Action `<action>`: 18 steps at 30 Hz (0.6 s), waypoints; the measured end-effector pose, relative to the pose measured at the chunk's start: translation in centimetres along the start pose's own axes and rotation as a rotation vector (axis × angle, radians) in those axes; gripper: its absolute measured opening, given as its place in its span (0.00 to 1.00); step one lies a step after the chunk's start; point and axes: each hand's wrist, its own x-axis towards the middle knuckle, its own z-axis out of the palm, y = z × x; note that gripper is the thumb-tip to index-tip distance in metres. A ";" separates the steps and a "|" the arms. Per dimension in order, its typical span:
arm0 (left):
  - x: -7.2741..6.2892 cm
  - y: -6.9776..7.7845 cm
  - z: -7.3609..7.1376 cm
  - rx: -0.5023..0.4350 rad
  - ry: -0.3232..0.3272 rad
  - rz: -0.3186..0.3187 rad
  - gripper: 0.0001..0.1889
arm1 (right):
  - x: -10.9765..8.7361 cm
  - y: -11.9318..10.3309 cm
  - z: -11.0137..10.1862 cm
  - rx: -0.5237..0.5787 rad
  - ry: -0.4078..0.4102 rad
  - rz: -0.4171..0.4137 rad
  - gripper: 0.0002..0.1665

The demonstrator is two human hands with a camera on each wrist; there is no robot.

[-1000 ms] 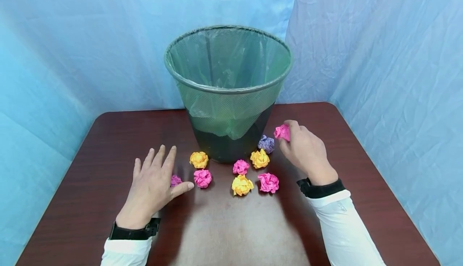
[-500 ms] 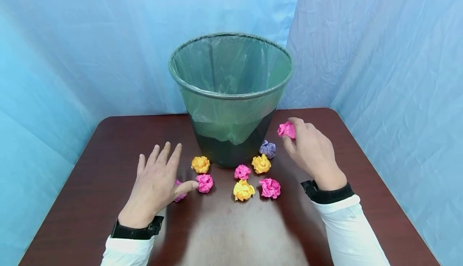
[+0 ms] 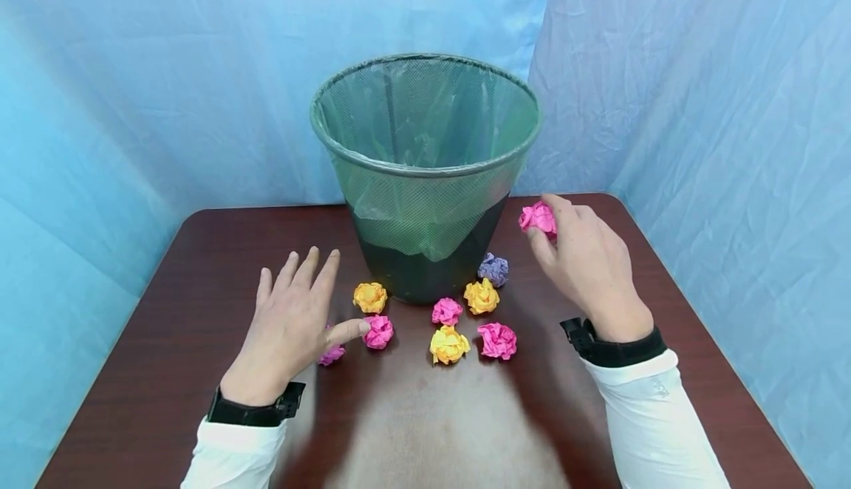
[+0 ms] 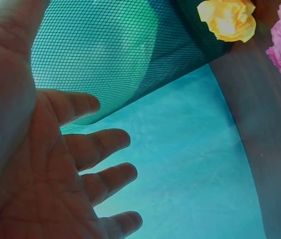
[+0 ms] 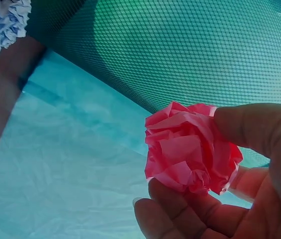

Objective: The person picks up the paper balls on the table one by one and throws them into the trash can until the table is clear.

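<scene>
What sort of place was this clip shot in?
Probably a makeshift filming booth: blue sheeting hangs behind and beside a brown table, on which stands a lined mesh bin.

A pink paper ball (image 3: 537, 218), crumpled into sharp folds, is pinched in the right hand (image 3: 590, 264) and held clear of the worktop (image 3: 425, 422), toward its far right corner.

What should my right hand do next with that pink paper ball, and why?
I'd probably raise the right hand and bring the pink paper ball over the bin: the hand pinches the ball beside the bin's mesh wall, seemingly below the rim, and the top is open.
</scene>
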 end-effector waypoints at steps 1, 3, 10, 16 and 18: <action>0.1 0.0 -0.1 0.002 0.004 0.003 0.59 | 0.0 0.0 -0.2 0.001 0.004 -0.002 0.32; 0.2 0.1 -0.2 0.007 0.007 0.010 0.60 | 0.1 -0.1 -0.6 0.004 0.015 -0.006 0.32; 0.5 0.4 -0.7 0.014 0.018 0.026 0.59 | 0.8 -0.4 -1.6 0.020 0.060 -0.022 0.30; 0.7 0.6 -1.2 0.008 0.025 0.029 0.59 | 1.4 -0.6 -2.4 0.032 0.074 -0.015 0.30; 0.8 0.7 -1.3 0.010 0.032 0.032 0.59 | 1.5 -0.7 -2.7 0.035 0.080 -0.009 0.30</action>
